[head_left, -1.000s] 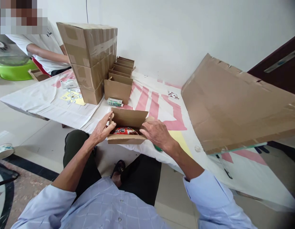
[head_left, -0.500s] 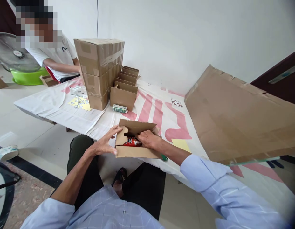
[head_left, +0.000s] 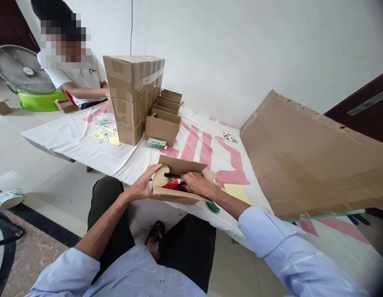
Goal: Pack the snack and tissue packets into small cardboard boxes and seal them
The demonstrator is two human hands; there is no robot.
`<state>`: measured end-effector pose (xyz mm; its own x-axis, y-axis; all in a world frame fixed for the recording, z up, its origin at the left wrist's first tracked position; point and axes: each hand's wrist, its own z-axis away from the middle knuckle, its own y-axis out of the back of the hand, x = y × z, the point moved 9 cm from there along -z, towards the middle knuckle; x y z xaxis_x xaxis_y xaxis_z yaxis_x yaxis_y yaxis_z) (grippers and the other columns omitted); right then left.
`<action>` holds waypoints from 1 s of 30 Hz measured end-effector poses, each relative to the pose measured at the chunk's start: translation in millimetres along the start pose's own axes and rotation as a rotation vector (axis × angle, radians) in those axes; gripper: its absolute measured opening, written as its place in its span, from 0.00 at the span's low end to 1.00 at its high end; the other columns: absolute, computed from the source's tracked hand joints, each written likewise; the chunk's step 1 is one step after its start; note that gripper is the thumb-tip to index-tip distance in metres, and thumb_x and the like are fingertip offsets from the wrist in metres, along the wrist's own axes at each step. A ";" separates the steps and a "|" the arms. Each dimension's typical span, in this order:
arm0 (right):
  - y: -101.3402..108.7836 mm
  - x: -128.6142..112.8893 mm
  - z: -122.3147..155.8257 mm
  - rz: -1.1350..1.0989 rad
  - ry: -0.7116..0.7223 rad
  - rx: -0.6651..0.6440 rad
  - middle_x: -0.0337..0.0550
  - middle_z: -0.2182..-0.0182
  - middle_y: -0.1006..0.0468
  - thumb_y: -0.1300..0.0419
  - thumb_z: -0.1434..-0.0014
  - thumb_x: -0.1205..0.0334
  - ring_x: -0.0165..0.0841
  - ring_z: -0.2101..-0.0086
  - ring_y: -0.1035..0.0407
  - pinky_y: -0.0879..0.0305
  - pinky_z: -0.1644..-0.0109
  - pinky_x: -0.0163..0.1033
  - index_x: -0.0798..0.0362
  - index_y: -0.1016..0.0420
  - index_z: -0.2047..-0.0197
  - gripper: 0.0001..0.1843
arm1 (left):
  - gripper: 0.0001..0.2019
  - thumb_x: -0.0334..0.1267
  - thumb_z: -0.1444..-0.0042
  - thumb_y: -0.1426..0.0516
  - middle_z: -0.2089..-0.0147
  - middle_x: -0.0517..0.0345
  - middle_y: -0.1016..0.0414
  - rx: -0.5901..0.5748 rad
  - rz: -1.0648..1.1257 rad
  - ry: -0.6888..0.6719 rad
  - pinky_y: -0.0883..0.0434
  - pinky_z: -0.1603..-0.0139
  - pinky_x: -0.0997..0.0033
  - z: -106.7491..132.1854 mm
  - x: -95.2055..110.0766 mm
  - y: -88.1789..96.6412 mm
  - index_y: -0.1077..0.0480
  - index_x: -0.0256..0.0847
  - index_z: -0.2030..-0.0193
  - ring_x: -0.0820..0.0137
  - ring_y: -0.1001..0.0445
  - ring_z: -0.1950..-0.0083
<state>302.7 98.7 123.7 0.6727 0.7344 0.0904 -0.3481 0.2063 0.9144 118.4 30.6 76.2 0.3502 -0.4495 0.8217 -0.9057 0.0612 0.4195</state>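
Observation:
An open cardboard box (head_left: 176,197) sits at the near edge of the cloth-covered table, its flaps raised. My left hand (head_left: 141,186) is closed on the box's left end, fingers over the side flap and thumb low at the front corner. A red printed packet (head_left: 173,182) lies inside, partly covered by the flap and walls. Down in the box is my right hand (head_left: 196,182), its curled fingers at the packet's right end; the fingertips are hidden. Under my right forearm, a green object (head_left: 213,207) shows at the table edge.
Taped cartons (head_left: 126,99) are stacked at the back left, beside a row of open boxes (head_left: 163,126). A small green carton (head_left: 157,143) stands before them. A large cardboard sheet (head_left: 315,161) leans at right. Another person (head_left: 83,84) sits at the far left side.
The box's front wall has tilted so more of its outer face shows. My right hand remains inside at the red packet, and the left keeps hold of the box end.

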 end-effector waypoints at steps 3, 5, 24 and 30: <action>18.9 9.4 6.8 -0.007 -0.068 0.058 0.59 0.44 0.15 0.43 0.24 0.63 0.49 0.45 0.21 0.32 0.46 0.45 0.55 0.20 0.41 0.14 | 0.58 0.47 0.44 0.25 0.17 0.34 0.46 -0.006 0.006 -0.034 0.21 0.33 0.45 -13.4 -9.1 5.2 0.51 0.52 0.13 0.37 0.40 0.18; 36.0 21.4 12.7 -0.039 -0.112 0.135 0.57 0.43 0.15 0.42 0.25 0.63 0.48 0.45 0.21 0.33 0.47 0.44 0.55 0.21 0.40 0.15 | 0.62 0.46 0.45 0.24 0.16 0.34 0.48 -0.014 0.010 -0.026 0.20 0.34 0.45 -24.3 -20.4 9.0 0.55 0.51 0.12 0.36 0.41 0.18; 74.7 108.2 141.0 -1.256 -0.072 0.810 0.43 0.62 0.16 0.24 0.50 0.52 0.36 0.61 0.24 0.27 0.57 0.40 0.53 0.18 0.58 0.19 | 0.67 0.45 0.61 0.19 0.18 0.29 0.40 0.124 -0.022 -0.106 0.37 0.21 0.27 -106.4 -69.7 27.5 0.45 0.43 0.15 0.32 0.37 0.19; 23.5 87.7 137.7 -1.536 -0.050 0.605 0.45 0.66 0.14 0.16 0.54 0.49 0.34 0.68 0.22 0.26 0.65 0.39 0.55 0.15 0.60 0.25 | 0.46 0.50 0.42 0.28 0.27 0.36 0.29 0.291 -0.088 -0.101 0.16 0.49 0.53 -52.8 2.8 23.6 0.37 0.47 0.19 0.45 0.24 0.31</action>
<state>443.4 78.9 207.4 0.1490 0.0719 -0.9862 0.9015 0.3999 0.1654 110.6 77.8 108.8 0.4180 -0.5289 0.7386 -0.9084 -0.2324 0.3476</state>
